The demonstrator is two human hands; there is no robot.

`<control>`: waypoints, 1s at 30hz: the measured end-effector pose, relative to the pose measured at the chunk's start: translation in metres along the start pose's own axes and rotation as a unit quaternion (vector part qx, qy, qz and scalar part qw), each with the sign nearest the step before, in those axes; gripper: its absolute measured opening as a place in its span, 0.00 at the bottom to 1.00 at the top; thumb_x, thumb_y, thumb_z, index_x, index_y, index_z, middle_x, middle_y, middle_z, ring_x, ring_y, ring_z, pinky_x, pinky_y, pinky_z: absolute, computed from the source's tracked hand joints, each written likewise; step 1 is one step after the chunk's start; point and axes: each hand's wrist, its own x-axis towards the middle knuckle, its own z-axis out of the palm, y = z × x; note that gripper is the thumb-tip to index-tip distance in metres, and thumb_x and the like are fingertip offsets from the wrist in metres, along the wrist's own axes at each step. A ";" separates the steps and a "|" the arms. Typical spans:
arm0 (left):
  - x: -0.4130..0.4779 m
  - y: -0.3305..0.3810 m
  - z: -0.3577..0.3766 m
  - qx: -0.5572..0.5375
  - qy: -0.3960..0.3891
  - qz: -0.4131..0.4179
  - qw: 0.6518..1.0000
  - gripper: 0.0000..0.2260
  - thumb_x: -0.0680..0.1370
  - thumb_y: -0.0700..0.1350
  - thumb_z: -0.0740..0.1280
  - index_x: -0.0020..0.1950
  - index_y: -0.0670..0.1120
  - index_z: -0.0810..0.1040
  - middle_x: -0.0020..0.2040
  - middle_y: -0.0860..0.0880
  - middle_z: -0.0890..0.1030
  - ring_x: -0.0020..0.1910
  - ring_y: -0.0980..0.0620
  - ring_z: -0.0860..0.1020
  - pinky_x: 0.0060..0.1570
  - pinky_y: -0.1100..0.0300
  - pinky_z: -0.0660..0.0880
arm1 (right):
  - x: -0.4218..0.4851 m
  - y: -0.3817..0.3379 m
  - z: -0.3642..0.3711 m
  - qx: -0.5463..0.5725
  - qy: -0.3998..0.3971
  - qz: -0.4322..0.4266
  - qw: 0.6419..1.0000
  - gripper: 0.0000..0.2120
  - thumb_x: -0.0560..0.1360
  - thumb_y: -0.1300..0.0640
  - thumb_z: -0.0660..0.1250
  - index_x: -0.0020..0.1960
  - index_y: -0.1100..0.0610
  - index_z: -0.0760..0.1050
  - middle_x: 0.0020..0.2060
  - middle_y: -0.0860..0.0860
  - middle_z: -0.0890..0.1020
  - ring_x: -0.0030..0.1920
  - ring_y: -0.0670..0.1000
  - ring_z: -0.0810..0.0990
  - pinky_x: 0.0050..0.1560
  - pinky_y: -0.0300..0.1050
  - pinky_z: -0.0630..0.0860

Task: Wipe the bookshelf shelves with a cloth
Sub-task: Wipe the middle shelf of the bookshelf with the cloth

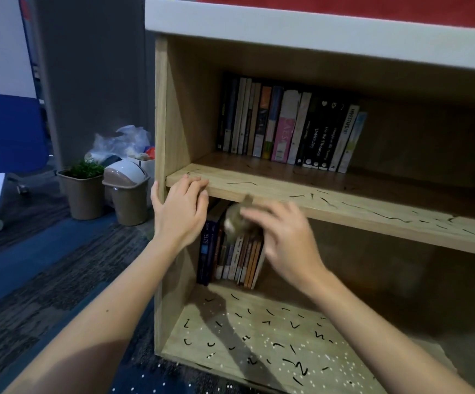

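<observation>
My left hand [179,211] grips the front edge of the middle shelf [344,206], fingers curled over it near its left corner. My right hand [283,237], blurred, holds a bunched cloth [237,220] just under that shelf, in front of the lower books [230,258]. Black marks streak the middle shelf and the bottom shelf [259,336]. The upper books [287,129] stand at the back. A lidded bin [128,194] and a potted plant [82,189] sit left of the bookshelf [161,109].
</observation>
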 end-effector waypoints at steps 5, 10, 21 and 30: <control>0.000 0.003 0.000 -0.007 -0.005 -0.013 1.000 0.14 0.82 0.47 0.54 0.63 0.52 0.74 0.62 0.54 0.74 0.70 0.56 0.63 0.71 0.46 0.39 | 0.022 0.017 0.005 -0.087 0.040 0.025 0.995 0.20 0.66 0.70 0.70 0.55 0.55 0.80 0.54 0.55 0.81 0.51 0.56 0.75 0.48 0.53 0.74; -0.001 0.003 -0.002 -0.010 -0.010 -0.015 1.000 0.14 0.82 0.47 0.53 0.64 0.51 0.73 0.63 0.53 0.73 0.70 0.55 0.63 0.70 0.47 0.39 | -0.014 0.009 0.009 -0.002 -0.117 0.013 0.993 0.20 0.66 0.72 0.69 0.54 0.55 0.80 0.53 0.53 0.81 0.48 0.54 0.76 0.45 0.52 0.77; -0.001 0.006 -0.003 -0.008 -0.015 -0.018 1.000 0.14 0.82 0.48 0.53 0.64 0.51 0.73 0.62 0.53 0.74 0.70 0.55 0.64 0.70 0.44 0.40 | 0.011 0.016 0.004 -0.043 -0.036 0.030 0.998 0.18 0.67 0.71 0.69 0.52 0.55 0.81 0.54 0.54 0.81 0.49 0.57 0.75 0.47 0.54 0.75; -0.001 0.013 0.003 -0.033 -0.017 -0.046 0.998 0.15 0.82 0.48 0.54 0.65 0.47 0.73 0.65 0.49 0.72 0.72 0.51 0.62 0.71 0.44 0.41 | 0.002 0.028 -0.020 -0.057 -0.049 0.081 0.994 0.18 0.69 0.70 0.66 0.54 0.53 0.81 0.54 0.52 0.80 0.50 0.56 0.74 0.48 0.55 0.75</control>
